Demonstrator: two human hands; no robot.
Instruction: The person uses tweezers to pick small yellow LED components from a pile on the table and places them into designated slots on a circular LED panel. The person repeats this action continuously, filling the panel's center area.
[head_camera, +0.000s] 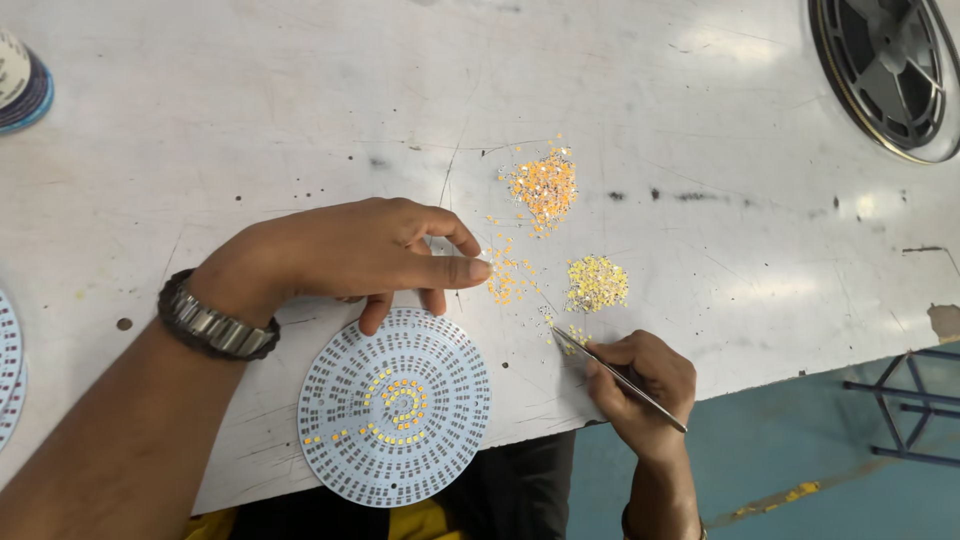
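Observation:
A round white circuit board lies at the table's near edge, its centre filled with small yellow chips in a spiral. My left hand, with a metal watch on the wrist, rests just above the board, fingers curled and thumb stretched toward a scatter of orange chips. My right hand grips thin metal tweezers, whose tips touch a few loose chips on the table. A pile of orange chips and a pile of yellow chips lie beyond.
A worn white table carries everything. A dark reel sits at the far right corner, a striped roll at the far left, more round boards at the left edge. A blue metal frame stands on the teal floor.

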